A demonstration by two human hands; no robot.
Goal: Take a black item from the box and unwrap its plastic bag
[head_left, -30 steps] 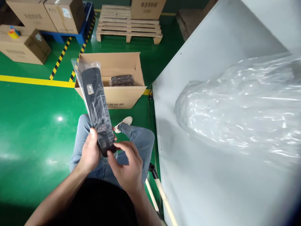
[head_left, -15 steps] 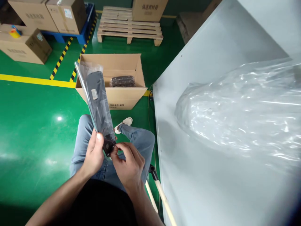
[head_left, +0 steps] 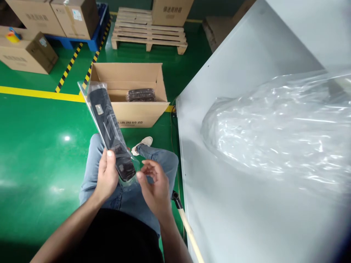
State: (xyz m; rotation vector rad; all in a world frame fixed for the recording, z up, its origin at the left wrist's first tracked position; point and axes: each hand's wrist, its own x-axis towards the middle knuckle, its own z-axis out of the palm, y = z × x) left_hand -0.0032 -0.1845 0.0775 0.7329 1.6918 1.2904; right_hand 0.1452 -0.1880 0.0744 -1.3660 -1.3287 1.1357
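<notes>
A long dark plastic part (head_left: 111, 133) with rounded ends and a small pale label lies inside a clear plastic bag (head_left: 136, 164). My left hand (head_left: 108, 175) is closed around the bagged part near its lower end, thumb on top. The part slants up and to the left, over my lap. Beside the bag's lower right edge is my right hand (head_left: 155, 186), its thumb and curled fingers apart. The thumb tip is at the loose plastic; whether it touches cannot be made out.
An open cardboard box (head_left: 139, 113) beyond my knees holds several wrapped dark parts (head_left: 141, 95). To the right, a pale table (head_left: 219, 204) carries a heap of clear plastic bags (head_left: 274, 128). A wooden pallet (head_left: 149, 34) and closed cartons (head_left: 27, 51) stand farther back.
My right hand has released the part's lower end and moved slightly right, fingers opening. The bagged part has tilted further left and now shows its dark face more fully.
</notes>
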